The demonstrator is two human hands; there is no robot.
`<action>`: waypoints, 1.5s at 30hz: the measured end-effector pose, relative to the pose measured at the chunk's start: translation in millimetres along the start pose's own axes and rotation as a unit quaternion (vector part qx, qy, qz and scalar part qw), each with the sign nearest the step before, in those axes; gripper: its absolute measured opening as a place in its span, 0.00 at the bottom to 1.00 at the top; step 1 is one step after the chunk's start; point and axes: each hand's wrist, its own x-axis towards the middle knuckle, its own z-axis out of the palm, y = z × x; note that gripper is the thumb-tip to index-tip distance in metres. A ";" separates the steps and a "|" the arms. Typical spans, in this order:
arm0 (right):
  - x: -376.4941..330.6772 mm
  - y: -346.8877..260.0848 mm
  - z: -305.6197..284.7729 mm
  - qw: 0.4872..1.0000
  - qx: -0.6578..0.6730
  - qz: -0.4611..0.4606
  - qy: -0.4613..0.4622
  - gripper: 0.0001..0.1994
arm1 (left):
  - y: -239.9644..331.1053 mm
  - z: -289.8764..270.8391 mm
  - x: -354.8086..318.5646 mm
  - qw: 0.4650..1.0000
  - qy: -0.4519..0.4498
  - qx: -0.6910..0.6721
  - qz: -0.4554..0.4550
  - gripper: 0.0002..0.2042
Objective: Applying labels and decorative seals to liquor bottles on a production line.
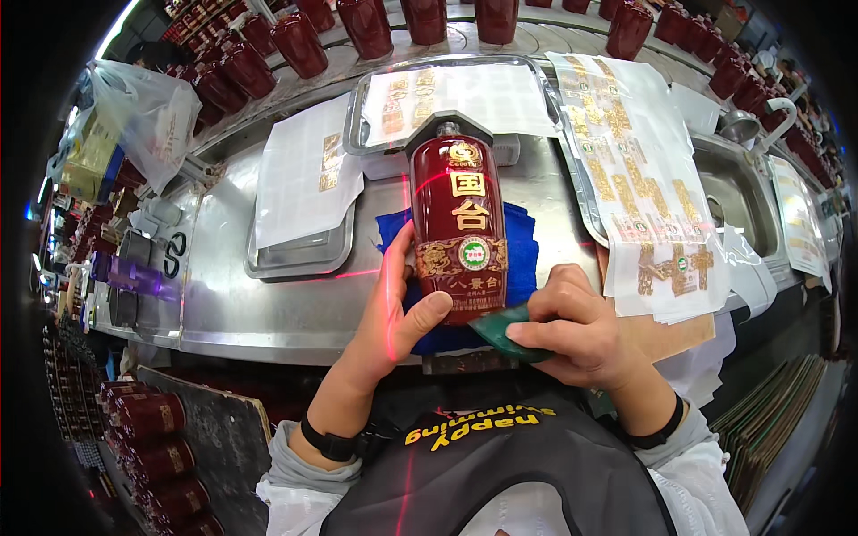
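Note:
A dark red glass bottle (438,210) with gold characters, a patterned band and a round green-and-white emblem lies with its neck away from me. Its shoulder meets a dark angular holder (456,117), and a blue cloth (521,241) is beneath it. My left hand (393,313) grips the bottle's lower left side, thumb on the front near the base and fingers partly hidden behind. In my right hand (576,326) is a flat green scraper (502,330), pinched between thumb and fingers. The scraper's edge is at the bottle's lower right end.
Gold decal sheets (626,152) cover a tray at right, beside a sink (746,201) with a faucet. White sheets lie on a metal tray (299,259) at left and another tray (357,107) behind. Red bottles (365,27) stand along the far conveyor. Black scissors (174,254) lie left.

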 end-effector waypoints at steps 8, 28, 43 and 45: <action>16.7 -5.4 28.2 0.868 0.298 0.362 0.161 0.12 | 8.8 15.5 -21.9 0.782 0.038 0.554 0.282 0.37; 19.7 11.1 34.8 0.868 0.301 0.342 0.196 0.12 | 13.2 19.2 -12.5 0.795 0.073 0.562 0.216 0.56; 9.5 29.3 46.2 0.876 0.240 0.363 0.206 0.14 | -18.8 5.9 -16.3 0.863 0.086 0.474 0.151 0.50; 5.0 33.9 43.9 0.849 0.151 0.470 0.188 0.16 | -22.4 3.2 -14.8 0.851 0.085 0.490 0.169 0.47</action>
